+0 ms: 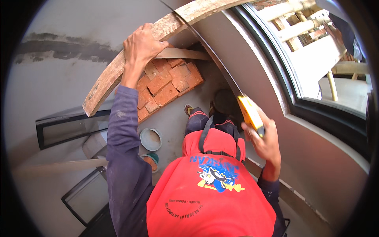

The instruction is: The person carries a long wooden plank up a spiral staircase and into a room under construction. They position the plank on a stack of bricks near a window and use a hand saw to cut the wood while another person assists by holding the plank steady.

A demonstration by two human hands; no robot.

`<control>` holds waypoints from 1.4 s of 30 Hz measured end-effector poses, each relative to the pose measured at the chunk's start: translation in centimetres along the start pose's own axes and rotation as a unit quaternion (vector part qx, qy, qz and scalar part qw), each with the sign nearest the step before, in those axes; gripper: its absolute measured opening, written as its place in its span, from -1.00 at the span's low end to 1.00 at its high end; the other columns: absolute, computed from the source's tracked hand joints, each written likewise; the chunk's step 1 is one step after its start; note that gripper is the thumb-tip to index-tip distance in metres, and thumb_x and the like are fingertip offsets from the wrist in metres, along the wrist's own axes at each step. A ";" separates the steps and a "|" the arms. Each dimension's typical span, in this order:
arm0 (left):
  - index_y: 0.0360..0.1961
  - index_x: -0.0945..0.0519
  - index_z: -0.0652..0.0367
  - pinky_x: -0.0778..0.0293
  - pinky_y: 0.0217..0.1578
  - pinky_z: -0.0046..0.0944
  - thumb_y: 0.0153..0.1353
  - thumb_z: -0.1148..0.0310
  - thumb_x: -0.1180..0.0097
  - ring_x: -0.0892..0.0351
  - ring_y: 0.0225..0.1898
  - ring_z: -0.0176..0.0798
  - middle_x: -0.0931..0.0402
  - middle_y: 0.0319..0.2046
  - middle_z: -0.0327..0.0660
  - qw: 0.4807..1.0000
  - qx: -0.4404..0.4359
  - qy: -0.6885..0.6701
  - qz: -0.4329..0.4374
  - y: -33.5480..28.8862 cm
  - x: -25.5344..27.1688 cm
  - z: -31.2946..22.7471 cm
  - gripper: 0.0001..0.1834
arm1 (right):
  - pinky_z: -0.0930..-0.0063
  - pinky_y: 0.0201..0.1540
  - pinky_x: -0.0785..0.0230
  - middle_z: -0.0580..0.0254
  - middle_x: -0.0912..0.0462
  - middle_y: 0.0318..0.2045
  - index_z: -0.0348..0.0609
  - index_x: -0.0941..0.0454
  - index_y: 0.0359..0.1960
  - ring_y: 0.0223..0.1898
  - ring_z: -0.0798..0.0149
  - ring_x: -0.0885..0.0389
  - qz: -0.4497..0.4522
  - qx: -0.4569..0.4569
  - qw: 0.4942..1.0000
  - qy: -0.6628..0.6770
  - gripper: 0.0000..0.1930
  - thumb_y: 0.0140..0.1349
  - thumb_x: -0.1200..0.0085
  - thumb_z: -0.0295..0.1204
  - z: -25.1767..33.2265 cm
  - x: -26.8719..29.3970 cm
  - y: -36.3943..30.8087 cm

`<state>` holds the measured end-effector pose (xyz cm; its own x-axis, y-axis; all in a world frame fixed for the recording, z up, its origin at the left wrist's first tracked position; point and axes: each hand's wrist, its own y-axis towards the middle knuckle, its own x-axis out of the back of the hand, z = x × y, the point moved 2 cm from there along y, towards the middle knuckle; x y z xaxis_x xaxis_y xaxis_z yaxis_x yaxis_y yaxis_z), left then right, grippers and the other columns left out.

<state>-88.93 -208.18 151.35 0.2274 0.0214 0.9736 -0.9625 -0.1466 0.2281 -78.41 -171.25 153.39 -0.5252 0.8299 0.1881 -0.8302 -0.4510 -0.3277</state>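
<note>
My left hand (141, 47) is closed over a long wooden board (103, 85), which the wide lens bends into an arc across the top. A handsaw with a yellow and black handle (248, 110) is in my right hand (266, 136), out to the right at about waist level. Its thin dark blade (222, 65) runs up and away to the left and crosses the board a little to the right of my left hand. How deep the teeth sit in the wood I cannot tell.
Stacked orange bricks (166, 89) lie below the board. Past my left arm are a round bucket (151, 139), a smaller green-rimmed one (154, 157) and black-framed panels (73, 128). A black-framed window (316, 106) is at right; bamboo poles (302, 29) and part of a person (342, 27) show there.
</note>
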 end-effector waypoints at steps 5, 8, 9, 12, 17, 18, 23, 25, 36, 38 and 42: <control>-0.21 -0.57 0.33 -0.62 -0.25 -0.05 -0.20 0.02 -0.33 -0.66 -0.34 0.00 -0.61 -0.34 0.04 0.999 0.016 -0.021 0.021 0.2 0.0 -0.6 -0.37 | 0.59 -0.37 -0.46 0.13 -0.68 -0.28 -0.27 -0.32 0.28 -0.48 0.48 -0.62 -0.023 -0.001 1.000 0.003 -0.44 0.20 -0.13 -0.53 0.5 0.5 0.1; -0.13 -0.57 0.33 -0.60 -0.28 -0.08 -0.22 0.02 -0.32 -0.67 -0.33 -0.01 -0.62 -0.33 0.00 0.999 0.030 -0.020 0.035 0.3 0.1 -0.5 -0.32 | 0.61 -0.42 -0.41 0.13 -0.65 -0.33 -0.26 -0.26 0.31 -0.51 0.50 -0.57 -0.008 -0.014 0.999 0.049 -0.44 0.28 -0.05 -0.43 0.6 0.8 -0.4; -0.09 -0.57 0.32 -0.60 -0.29 -0.10 -0.22 0.01 -0.31 -0.67 -0.33 -0.03 -0.63 -0.34 -0.03 0.999 0.029 -0.017 0.030 0.1 -0.1 -0.4 -0.29 | 0.61 -0.44 -0.39 0.13 -0.65 -0.36 -0.27 -0.24 0.33 -0.52 0.51 -0.55 0.001 -0.007 0.999 0.052 -0.45 0.31 -0.01 -0.39 0.6 0.8 -0.4; -0.12 -0.57 0.31 -0.59 -0.32 -0.09 -0.22 0.01 -0.33 -0.66 -0.35 -0.01 -0.62 -0.34 -0.02 1.000 0.022 -0.012 0.006 -0.1 -0.1 -0.4 -0.32 | 0.57 -0.48 -0.33 0.23 -0.60 -0.50 -0.28 -0.26 0.32 -0.59 0.52 -0.44 0.013 0.018 1.000 -0.007 -0.48 0.35 0.13 -0.34 0.7 0.5 -0.5; -0.05 -0.56 0.34 -0.61 -0.28 -0.11 -0.20 0.01 -0.34 -0.67 -0.33 0.00 -0.63 -0.30 0.02 0.999 0.029 0.008 0.041 0.5 -0.1 -1.1 -0.27 | 0.58 -0.46 -0.32 0.29 -0.49 -0.62 -0.24 -0.26 0.33 -0.61 0.51 -0.40 0.008 0.029 0.999 0.023 -0.50 0.35 0.13 -0.42 1.0 -1.1 1.2; -0.03 -0.55 0.35 -0.61 -0.26 -0.11 -0.20 0.02 -0.34 -0.68 -0.32 0.01 -0.64 -0.29 0.03 0.998 0.038 0.002 0.055 0.7 -0.3 -0.6 -0.25 | 0.58 -0.46 -0.31 0.29 -0.46 -0.63 -0.22 -0.26 0.33 -0.62 0.50 -0.39 0.016 0.030 0.999 0.020 -0.51 0.36 0.14 -0.43 1.3 -1.6 2.3; 0.00 -0.55 0.34 -0.61 -0.21 -0.07 -0.22 0.02 -0.36 -0.69 -0.29 0.01 -0.65 -0.30 0.06 0.999 0.028 0.009 0.017 0.0 -0.3 0.5 -0.23 | 0.55 -0.49 -0.28 0.26 -0.46 -0.65 -0.38 -0.25 0.30 -0.64 0.49 -0.36 0.019 0.050 0.997 0.048 -0.50 0.34 0.18 -0.45 0.4 -0.2 1.2; 0.00 -0.56 0.29 -0.60 -0.21 -0.06 -0.22 0.02 -0.36 -0.68 -0.29 0.02 -0.65 -0.31 0.05 0.999 0.033 0.019 0.014 0.1 -0.1 -0.4 -0.25 | 0.53 -0.50 -0.28 0.27 -0.46 -0.67 -0.33 -0.27 0.30 -0.64 0.49 -0.37 -0.001 0.037 0.997 0.072 -0.51 0.35 0.16 -0.43 -0.4 -0.1 0.3; -0.02 -0.56 0.30 -0.58 -0.30 -0.16 -0.20 0.00 -0.34 -0.67 -0.31 -0.08 -0.64 -0.29 -0.01 0.997 0.042 0.018 0.056 1.3 0.0 -0.9 -0.26 | 0.58 -0.51 -0.29 0.26 -0.52 -0.59 -0.33 -0.29 0.30 -0.65 0.53 -0.39 -0.012 0.067 0.990 0.123 -0.51 0.35 0.16 -0.42 -1.3 -0.7 1.8; 0.00 -0.55 0.33 -0.58 -0.35 -0.16 -0.18 -0.02 -0.33 -0.66 -0.34 -0.10 -0.64 -0.33 -0.03 0.999 0.027 0.025 0.022 1.4 -0.9 0.6 -0.23 | 0.56 -0.55 -0.25 0.33 -0.44 -0.68 -0.32 -0.28 0.30 -0.67 0.53 -0.34 0.010 0.062 0.989 0.130 -0.52 0.36 0.16 -0.42 -0.3 -1.7 5.9; -0.07 -0.56 0.35 -0.60 -0.38 -0.14 -0.20 -0.03 -0.38 -0.66 -0.36 -0.10 -0.62 -0.35 0.01 0.998 0.041 0.017 0.045 1.0 -0.6 0.9 -0.25 | 0.57 -0.51 -0.29 0.27 -0.50 -0.61 -0.33 -0.29 0.29 -0.64 0.50 -0.37 0.019 0.126 0.991 0.047 -0.52 0.37 0.16 -0.40 -1.0 -1.6 6.3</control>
<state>-89.89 -209.21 150.97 0.1342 0.0385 0.9902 -0.9634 -0.2290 0.1394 -82.64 -175.12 150.14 -0.5475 0.8319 0.0899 -0.8364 -0.5408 -0.0890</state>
